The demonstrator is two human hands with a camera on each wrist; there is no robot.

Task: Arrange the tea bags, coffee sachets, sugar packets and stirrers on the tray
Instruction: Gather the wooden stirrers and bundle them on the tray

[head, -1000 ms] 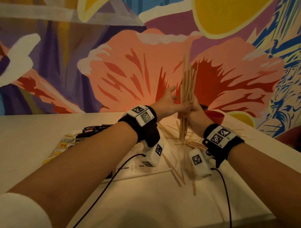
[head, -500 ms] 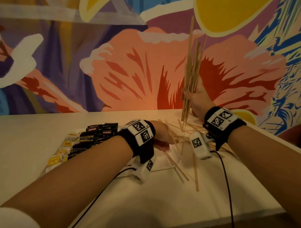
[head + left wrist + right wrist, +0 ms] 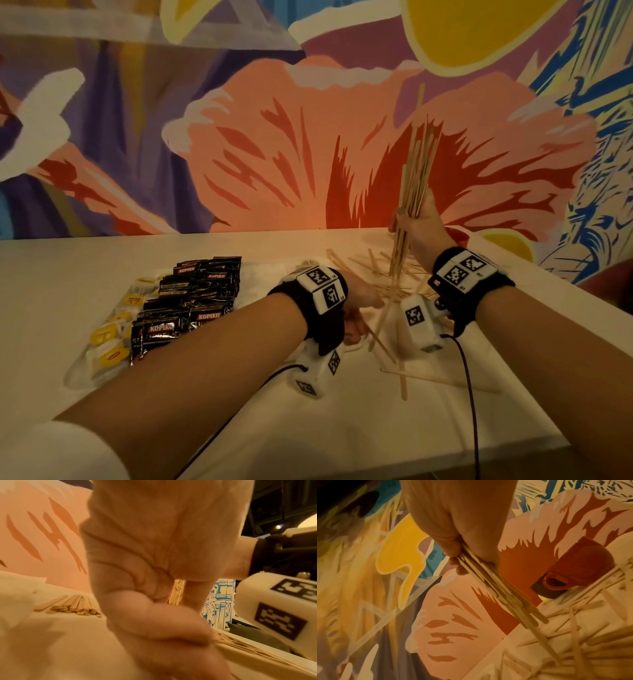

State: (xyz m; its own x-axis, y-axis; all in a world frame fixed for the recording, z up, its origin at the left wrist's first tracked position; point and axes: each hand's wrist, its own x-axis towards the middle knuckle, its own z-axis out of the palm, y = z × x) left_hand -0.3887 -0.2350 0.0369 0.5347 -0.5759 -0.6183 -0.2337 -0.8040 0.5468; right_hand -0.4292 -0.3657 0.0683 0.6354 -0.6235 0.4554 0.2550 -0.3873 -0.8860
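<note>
My right hand [image 3: 406,219] grips a bundle of wooden stirrers [image 3: 416,171] upright above the table; the right wrist view shows its fingers [image 3: 453,555] wrapped round the same bundle [image 3: 489,582]. Lower and to the left, my left hand [image 3: 356,322] reaches down among loose stirrers [image 3: 363,265], its fingers [image 3: 145,582] curled. A stirrer [image 3: 380,344] sticks out from under that hand. Black coffee sachets [image 3: 191,301] and yellow tea bags [image 3: 109,332] lie in rows on the white tray [image 3: 260,284]. Sugar packets are hidden behind my left forearm.
A red cup [image 3: 583,566] stands behind the stirrer pile, by the painted wall. Two stray stirrers [image 3: 442,378] lie near the table's front edge. A neat row of stirrers [image 3: 73,605] lies to the left of my left hand. Cables trail from both wrist cameras.
My left hand has let go of the upright bundle and dropped to the loose stirrers on the table. My right hand keeps the bundle and has lifted it slightly.
</note>
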